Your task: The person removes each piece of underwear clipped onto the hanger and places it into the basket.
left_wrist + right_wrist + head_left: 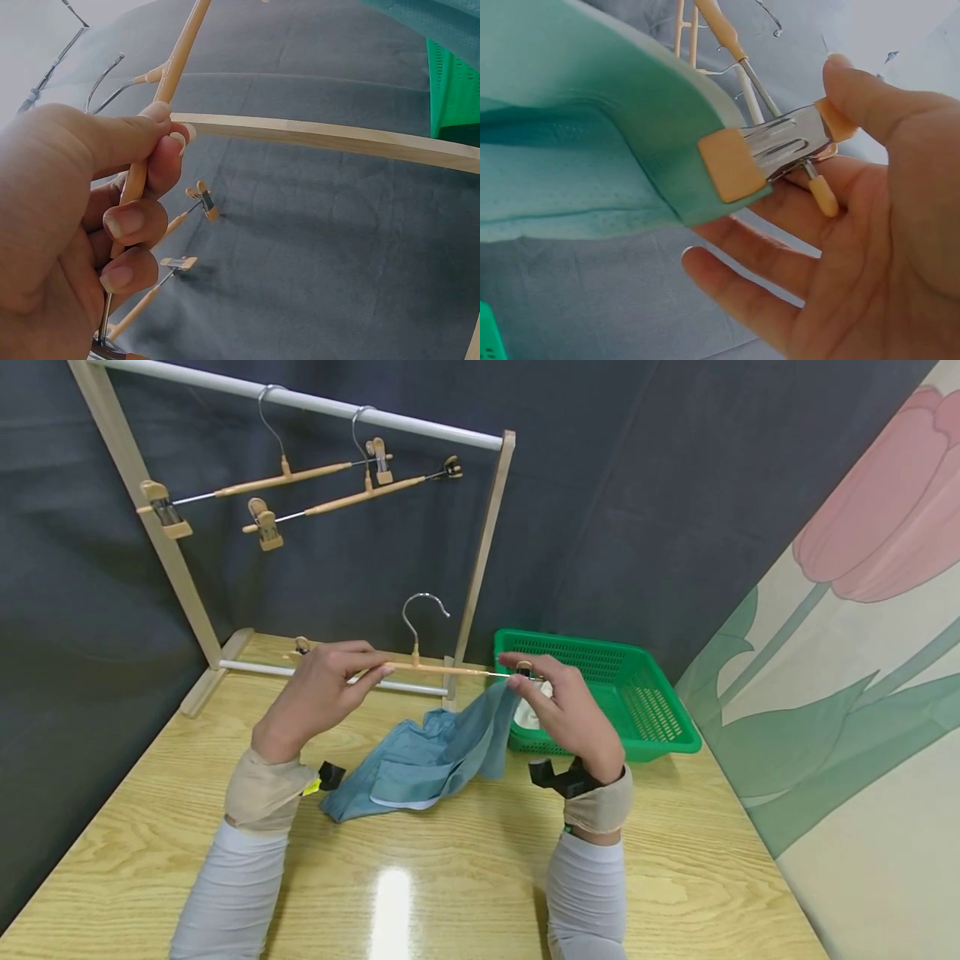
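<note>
My left hand (315, 697) grips the tan bar of a clip hanger (442, 669), whose metal hook points up. In the left wrist view, the fingers curl round the bar (180, 56). At the hanger's right end, my right hand (573, 710) holds the clip (791, 139) between thumb and fingers. The clip's tan pad sits over a corner of a blue-green garment (660, 112). From that corner the garment (442, 760) droops down and left onto the table. Most of the hanger's left clip is hidden behind my left hand.
A wooden rack (487, 543) with a white top rail (315, 402) stands at the back. Two clip hangers (281, 479) hang there, carrying no clothes. Right of it, a green basket (660, 697) holds something white (528, 714). A tulip-painted wall (862, 693) borders the table's right side.
</note>
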A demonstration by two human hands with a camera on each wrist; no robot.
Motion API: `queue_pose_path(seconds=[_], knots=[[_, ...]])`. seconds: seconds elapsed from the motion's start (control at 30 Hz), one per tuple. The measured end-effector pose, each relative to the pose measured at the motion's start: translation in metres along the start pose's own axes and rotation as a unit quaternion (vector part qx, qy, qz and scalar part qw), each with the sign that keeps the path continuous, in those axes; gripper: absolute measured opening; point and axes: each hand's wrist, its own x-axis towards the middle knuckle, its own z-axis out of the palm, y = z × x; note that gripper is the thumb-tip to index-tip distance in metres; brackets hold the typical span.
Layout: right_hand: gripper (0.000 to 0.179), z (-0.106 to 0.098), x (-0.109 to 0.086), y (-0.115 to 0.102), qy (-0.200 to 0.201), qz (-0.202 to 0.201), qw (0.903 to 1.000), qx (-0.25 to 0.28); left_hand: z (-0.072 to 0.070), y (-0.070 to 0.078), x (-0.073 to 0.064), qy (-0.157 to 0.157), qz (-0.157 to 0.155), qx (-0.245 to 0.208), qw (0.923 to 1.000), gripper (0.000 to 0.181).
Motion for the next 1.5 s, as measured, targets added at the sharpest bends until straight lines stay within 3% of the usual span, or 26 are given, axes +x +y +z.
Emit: queue_pose_path(seconds=[1.03, 1.5], knots=[[0.034, 0.0021, 0.0023, 0.0032, 0.023, -0.019, 0.9996, -0.002, -0.0023, 0.0032, -0.0013, -0.008, -0.005, -0.006, 0.9999, 0.015], [0.029, 0.0024, 0.0041, 0.0022, 0.012, 0.001, 0.9999, 0.003, -0.0038, 0.0018, -0.0015, -0.007, -0.015, 0.0, 0.9999, 0.014]])
